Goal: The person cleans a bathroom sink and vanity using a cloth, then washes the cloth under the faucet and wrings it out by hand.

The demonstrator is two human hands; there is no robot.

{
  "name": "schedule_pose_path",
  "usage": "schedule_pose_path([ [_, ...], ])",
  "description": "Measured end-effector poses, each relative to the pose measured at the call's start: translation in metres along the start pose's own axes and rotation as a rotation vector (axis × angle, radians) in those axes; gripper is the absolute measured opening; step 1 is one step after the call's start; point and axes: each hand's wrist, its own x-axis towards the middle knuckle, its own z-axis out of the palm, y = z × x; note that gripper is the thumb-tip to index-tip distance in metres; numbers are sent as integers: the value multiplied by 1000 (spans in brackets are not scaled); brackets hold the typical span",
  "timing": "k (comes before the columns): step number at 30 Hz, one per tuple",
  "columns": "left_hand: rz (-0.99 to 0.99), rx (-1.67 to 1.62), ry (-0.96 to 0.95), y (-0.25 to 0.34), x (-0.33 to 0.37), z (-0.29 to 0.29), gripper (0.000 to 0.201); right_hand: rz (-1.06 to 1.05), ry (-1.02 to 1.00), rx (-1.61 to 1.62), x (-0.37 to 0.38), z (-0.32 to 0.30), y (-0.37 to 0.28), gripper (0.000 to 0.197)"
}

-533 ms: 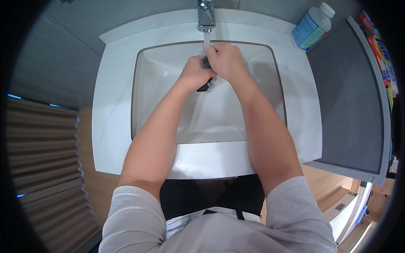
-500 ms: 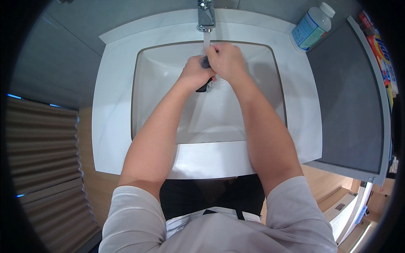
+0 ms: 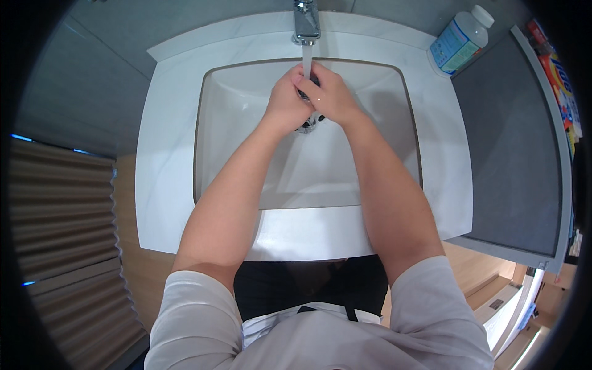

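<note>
Beneath the running water of the chrome faucet (image 3: 306, 26), my two hands meet over the white sink basin (image 3: 308, 176). My left hand (image 3: 285, 100) curls round a small black thing (image 3: 303, 95) from the left. Pressed against its other side, my right hand (image 3: 333, 97) is closed on it as well, its thumb lying across toward the left hand. Only dark bits of this thing show between my fingers and below the palms; its kind cannot be made out. The stream falls onto the hands, and water splashes round the drain just below them.
White marbled countertop (image 3: 165, 154) surrounds the basin. At its back right corner stands a translucent white bottle (image 3: 459, 42) with a blue-green label. A grey panel (image 3: 509, 148) rises along the right, with colourful packages (image 3: 560, 89) beyond it. A brown pleated curtain (image 3: 61, 222) hangs at left.
My hands have drawn closer together round the black thing, covering more of it. The right hand has rolled over, its thumb now pointing left. The view has shifted slightly.
</note>
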Motion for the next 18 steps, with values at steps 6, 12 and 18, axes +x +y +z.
schedule_pose_path([
  [6, 120, 219, 80, 2, 0, -1, 46, 61, 13, -230, 5, -5, 0, 57],
  [12, -187, 447, -12, 2, -1, -5, 51, 123, -59, -527, 7, -4, 1, 59],
  [18, -291, 481, -83, 6, -1, -4, 50, 307, -87, -409, 9, -9, -7, 52],
])
